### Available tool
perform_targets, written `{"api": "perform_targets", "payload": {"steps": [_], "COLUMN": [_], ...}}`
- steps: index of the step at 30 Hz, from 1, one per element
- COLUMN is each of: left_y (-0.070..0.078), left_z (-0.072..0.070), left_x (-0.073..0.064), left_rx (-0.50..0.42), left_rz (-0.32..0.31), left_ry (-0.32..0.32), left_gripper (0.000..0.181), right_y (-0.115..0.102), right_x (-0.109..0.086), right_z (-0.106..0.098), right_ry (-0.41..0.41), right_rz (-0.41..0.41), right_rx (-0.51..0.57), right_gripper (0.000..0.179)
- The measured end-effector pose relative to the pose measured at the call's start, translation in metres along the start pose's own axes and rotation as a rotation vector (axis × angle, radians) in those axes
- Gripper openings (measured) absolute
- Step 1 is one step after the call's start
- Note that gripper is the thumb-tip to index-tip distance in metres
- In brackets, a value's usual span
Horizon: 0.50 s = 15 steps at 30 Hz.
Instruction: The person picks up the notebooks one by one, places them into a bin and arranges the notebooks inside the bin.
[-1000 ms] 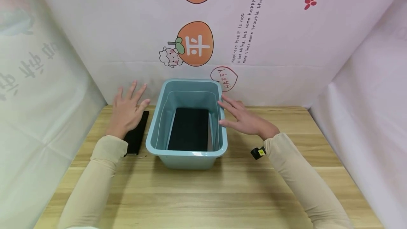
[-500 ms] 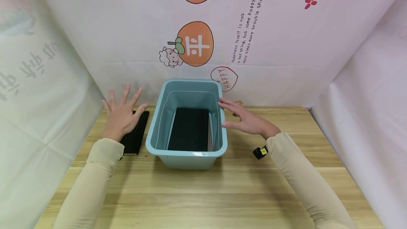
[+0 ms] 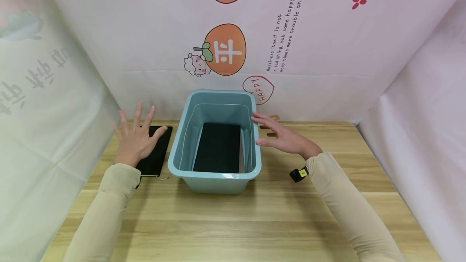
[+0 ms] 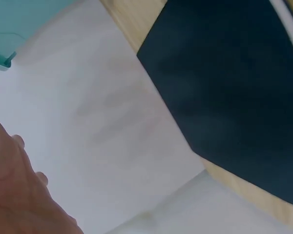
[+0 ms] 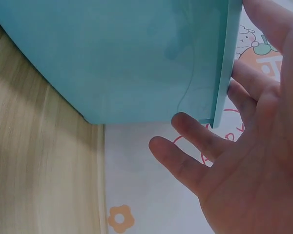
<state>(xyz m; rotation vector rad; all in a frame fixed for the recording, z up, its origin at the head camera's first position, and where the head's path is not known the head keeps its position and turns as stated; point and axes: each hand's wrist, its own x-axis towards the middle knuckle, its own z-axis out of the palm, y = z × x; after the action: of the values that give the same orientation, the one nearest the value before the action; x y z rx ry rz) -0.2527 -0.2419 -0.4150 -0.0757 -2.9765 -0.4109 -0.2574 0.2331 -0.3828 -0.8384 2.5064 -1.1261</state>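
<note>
A light-blue plastic bin [image 3: 214,186] stands on the table near the back wall. Inside it lies a flat black book-like thing [image 3: 217,148], a paler edge showing along its right side. To the bin's left, a black notebook [image 3: 157,155] with a thin pale edge lies flat; the left wrist view shows its dark cover [image 4: 229,92] from above. My left hand [image 3: 134,142] hovers over the notebook, fingers spread, overlapping it in the head view. At the bin's right rim is my right hand [image 3: 285,136], fingers extended and fingertips right at the rim, not curled round it.
The wooden table [image 3: 218,229] ends at a white printed cloth backdrop [image 3: 320,51], with white cloth [image 3: 47,132] hanging at both sides. A small pale scrap [image 3: 164,178] lies beside the notebook. A black strap device [image 3: 298,174] sits at my right wrist.
My left hand has moved left and slightly nearer, uncovering more of the notebook. My right hand has shifted only slightly at the rim. Bin and its contents stay put.
</note>
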Motion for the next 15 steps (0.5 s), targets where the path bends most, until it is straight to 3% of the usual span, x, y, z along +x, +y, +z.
{"api": "perform_targets", "payload": {"steps": [6,15], "left_y": [-0.008,-0.013], "left_z": [0.01,0.019], "left_x": [-0.004,-0.012], "left_rx": [-0.031,-0.118], "left_rz": [-0.072,-0.109], "left_ry": [-0.036,-0.079], "left_gripper": [0.087,0.086], "right_y": [0.004,0.007], "right_x": [0.0,0.002], "right_z": [0.001,0.001], "right_ry": [0.001,0.007], "right_rz": [0.001,-0.01], "right_rx": [0.03,0.067], "right_gripper": [0.077,0.077]}}
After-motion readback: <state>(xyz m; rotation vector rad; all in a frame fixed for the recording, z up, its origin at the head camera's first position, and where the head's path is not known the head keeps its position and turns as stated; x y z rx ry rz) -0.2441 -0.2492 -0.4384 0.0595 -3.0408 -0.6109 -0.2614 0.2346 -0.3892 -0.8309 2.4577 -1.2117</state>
